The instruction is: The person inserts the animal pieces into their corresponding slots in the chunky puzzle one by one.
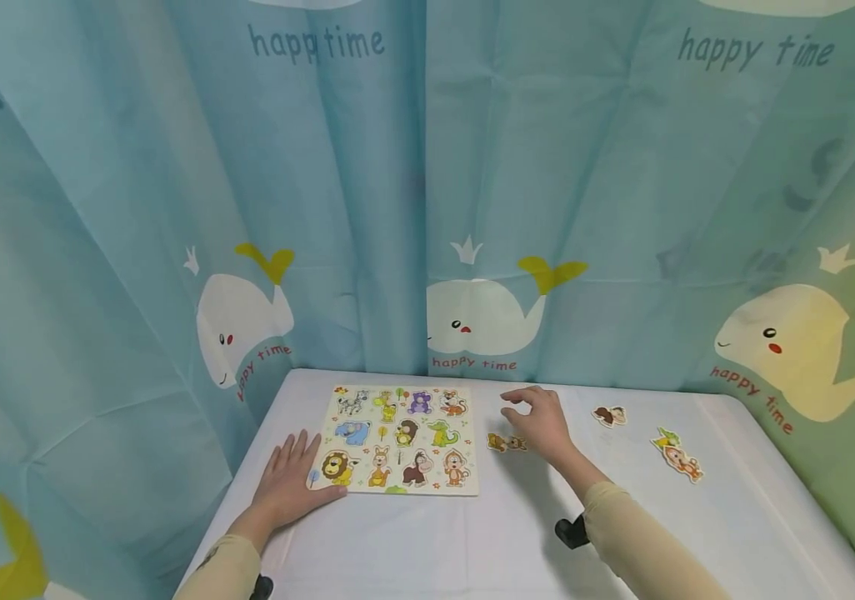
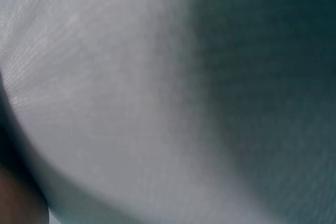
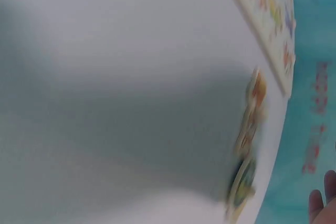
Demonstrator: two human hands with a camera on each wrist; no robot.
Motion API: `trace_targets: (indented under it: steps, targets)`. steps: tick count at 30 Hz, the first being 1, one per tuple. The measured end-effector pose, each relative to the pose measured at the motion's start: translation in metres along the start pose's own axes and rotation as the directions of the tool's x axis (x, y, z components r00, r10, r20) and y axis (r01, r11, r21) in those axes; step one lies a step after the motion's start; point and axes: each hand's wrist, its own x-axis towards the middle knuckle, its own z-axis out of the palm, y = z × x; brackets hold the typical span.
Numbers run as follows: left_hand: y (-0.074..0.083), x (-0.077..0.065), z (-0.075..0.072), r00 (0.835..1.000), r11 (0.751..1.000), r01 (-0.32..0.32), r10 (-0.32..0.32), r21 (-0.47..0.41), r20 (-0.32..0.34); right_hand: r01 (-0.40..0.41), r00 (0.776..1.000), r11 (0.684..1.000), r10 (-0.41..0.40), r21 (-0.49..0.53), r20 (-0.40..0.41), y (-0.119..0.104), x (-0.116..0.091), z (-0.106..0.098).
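A pale animal puzzle board (image 1: pixel 468 450) lies on the white table, with animal pictures in rows. My left hand (image 1: pixel 288 483) rests at its lower left corner, fingers extended along the edge. Right of the board, my right hand (image 1: pixel 543 421) hovers with thumb and index finger apart and nothing visible between them. Below it lie brown animal pieces (image 1: pixel 498 442), partly covered by the hand. The right wrist view shows a blurred row of pieces (image 3: pixel 245 135) near the board's edge (image 3: pixel 257 32), and fingertips (image 3: pixel 316 203) at the lower right.
Farther right lie a dark brown animal piece (image 1: pixel 607 416), a green and yellow piece (image 1: pixel 666 437) and a monkey piece (image 1: pixel 682 463) touching it. A blue whale-print curtain (image 1: pixel 382 208) hangs behind the table (image 1: pixel 412 550). The left wrist view is mostly blurred pale and dark surface.
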Motion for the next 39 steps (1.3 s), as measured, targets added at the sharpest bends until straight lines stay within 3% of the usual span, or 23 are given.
trace_targets:
  steps: [15,21,30,39]
  targets:
    - [-0.008,-0.002,0.005,1.000,1.000,-0.012,0.012,0.006,-0.019,-0.130,0.987,0.972,0.108,-0.197,-0.117,0.093,-0.024,-0.082]
    - [-0.006,-0.004,0.002,1.000,1.000,-0.014,0.014,-0.007,-0.025,-0.235,0.969,0.944,0.208,-0.232,-0.135,0.119,-0.038,-0.110]
    - [-0.005,-0.002,0.003,1.000,1.000,-0.003,0.003,0.003,-0.017,-0.422,0.905,0.866,0.387,-0.267,-0.175,0.148,-0.049,-0.132]
    - [-0.001,-0.002,0.003,1.000,1.000,-0.008,0.008,-0.007,-0.011,-0.453,0.891,0.854,0.426,-0.256,-0.157,0.160,-0.052,-0.142]
